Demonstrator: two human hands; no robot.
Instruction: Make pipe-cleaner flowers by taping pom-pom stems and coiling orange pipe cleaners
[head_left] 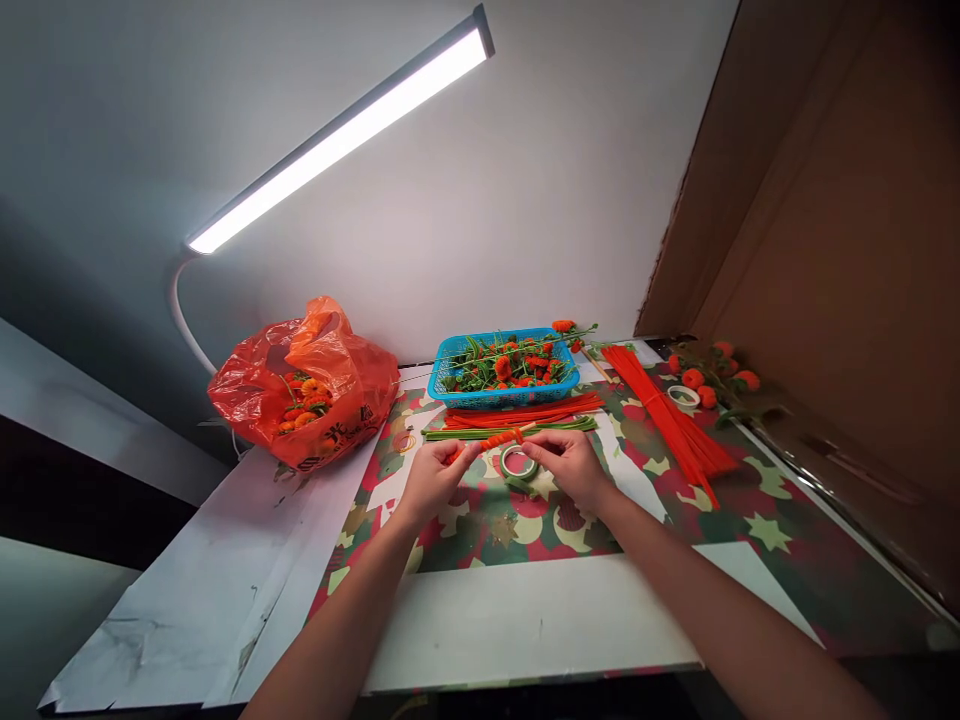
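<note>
Between my two hands runs a thin stick wrapped in an orange fuzzy stem [498,439]. My left hand [436,474] pinches its left end. At its right end, my right hand [571,462] has thumb and fingers closed on the orange stem near the pale tip. A roll of green tape [518,462] lies on the table just below the stick. Green stems [577,424] and a bundle of red-orange stems [525,411] lie behind the hands. Beyond them a blue basket [504,398] holds orange flowers with green leaves.
An orange plastic bag [360,375] with flowers stands at the left. Long red-orange stems [664,415] lie to the right, beside a white tape roll [683,397] and orange pompom flowers [693,378]. A lit lamp [345,135] hangs above; cardboard [825,230] stands at the right.
</note>
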